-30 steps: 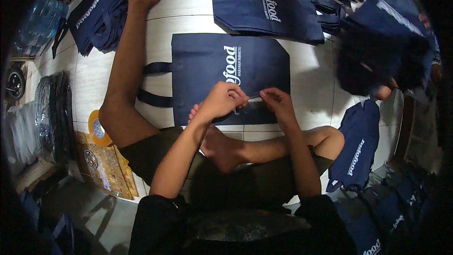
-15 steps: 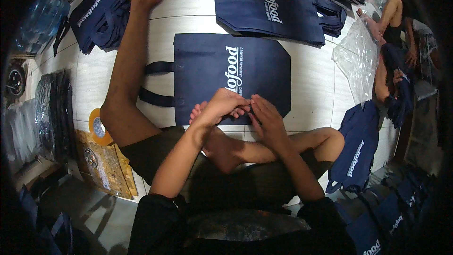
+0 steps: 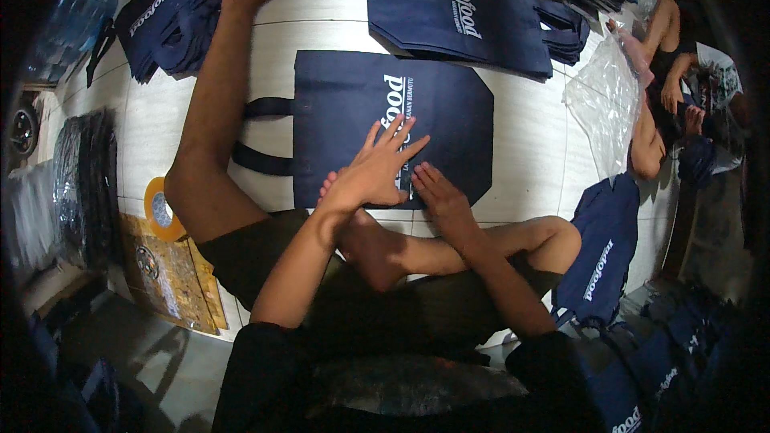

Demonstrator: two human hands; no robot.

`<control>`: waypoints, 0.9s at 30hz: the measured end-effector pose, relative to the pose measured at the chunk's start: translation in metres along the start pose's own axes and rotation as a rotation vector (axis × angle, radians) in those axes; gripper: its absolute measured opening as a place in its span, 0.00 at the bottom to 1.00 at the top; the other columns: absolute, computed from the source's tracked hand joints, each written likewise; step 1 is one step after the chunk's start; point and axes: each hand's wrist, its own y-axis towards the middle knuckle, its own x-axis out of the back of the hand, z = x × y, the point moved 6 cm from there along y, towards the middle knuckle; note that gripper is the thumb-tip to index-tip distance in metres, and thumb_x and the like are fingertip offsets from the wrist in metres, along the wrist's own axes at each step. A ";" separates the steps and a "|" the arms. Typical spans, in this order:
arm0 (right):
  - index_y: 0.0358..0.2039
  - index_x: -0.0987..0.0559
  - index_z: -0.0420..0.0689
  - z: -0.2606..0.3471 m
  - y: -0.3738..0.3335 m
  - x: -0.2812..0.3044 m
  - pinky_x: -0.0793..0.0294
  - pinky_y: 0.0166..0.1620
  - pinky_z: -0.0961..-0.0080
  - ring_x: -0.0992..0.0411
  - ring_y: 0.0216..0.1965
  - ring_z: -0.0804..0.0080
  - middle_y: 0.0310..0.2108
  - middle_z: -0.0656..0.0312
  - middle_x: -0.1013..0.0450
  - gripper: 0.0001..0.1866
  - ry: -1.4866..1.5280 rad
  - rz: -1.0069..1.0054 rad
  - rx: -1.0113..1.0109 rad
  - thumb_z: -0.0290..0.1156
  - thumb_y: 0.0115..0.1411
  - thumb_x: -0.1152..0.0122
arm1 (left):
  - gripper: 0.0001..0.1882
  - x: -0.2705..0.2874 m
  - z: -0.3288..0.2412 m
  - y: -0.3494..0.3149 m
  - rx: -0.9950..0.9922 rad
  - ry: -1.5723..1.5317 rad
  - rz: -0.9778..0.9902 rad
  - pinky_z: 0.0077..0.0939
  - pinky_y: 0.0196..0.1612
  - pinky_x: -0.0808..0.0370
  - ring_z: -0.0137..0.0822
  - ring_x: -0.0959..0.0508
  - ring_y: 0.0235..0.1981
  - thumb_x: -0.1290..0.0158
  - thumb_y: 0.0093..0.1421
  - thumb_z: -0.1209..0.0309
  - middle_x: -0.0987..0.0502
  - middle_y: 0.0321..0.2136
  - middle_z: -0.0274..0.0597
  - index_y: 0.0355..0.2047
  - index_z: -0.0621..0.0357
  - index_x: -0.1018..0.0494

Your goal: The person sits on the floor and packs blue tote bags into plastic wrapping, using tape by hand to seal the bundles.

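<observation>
Both hands lie open and flat, left hand [image 3: 377,167] and right hand [image 3: 439,199] pressing the bag [image 3: 353,104]; uneven pressure could crease or skew it on the floor [image 3: 529,136]

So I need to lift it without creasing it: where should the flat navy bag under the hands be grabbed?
Probably by the two strap handles of the navy tote bag, coming from the person's left. They lie free on the floor, while the left hand and right hand press its near edge.
</observation>
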 end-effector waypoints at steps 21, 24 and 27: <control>0.60 0.27 0.43 -0.046 0.001 0.006 0.36 0.68 0.63 0.36 0.67 0.63 0.64 0.57 0.32 0.25 0.494 0.142 -0.280 0.23 0.61 0.49 | 0.65 -0.017 0.019 -0.006 -0.089 0.103 0.137 0.55 0.73 0.58 0.52 0.60 0.75 0.28 0.37 0.45 0.59 0.75 0.51 0.73 0.43 0.48; 0.61 0.28 0.44 -0.026 -0.003 -0.005 0.35 0.67 0.63 0.35 0.66 0.61 0.64 0.56 0.32 0.23 0.200 0.190 0.126 0.25 0.65 0.50 | 0.65 -0.019 0.020 -0.003 -0.103 0.101 0.121 0.55 0.73 0.58 0.52 0.60 0.75 0.28 0.36 0.45 0.59 0.75 0.51 0.73 0.42 0.49; 0.61 0.28 0.44 -0.018 -0.009 -0.018 0.34 0.67 0.63 0.34 0.66 0.59 0.64 0.56 0.32 0.22 0.114 0.287 0.283 0.26 0.66 0.50 | 0.65 -0.020 0.020 -0.004 -0.093 0.106 0.141 0.55 0.73 0.59 0.52 0.60 0.75 0.28 0.36 0.45 0.59 0.75 0.51 0.73 0.41 0.49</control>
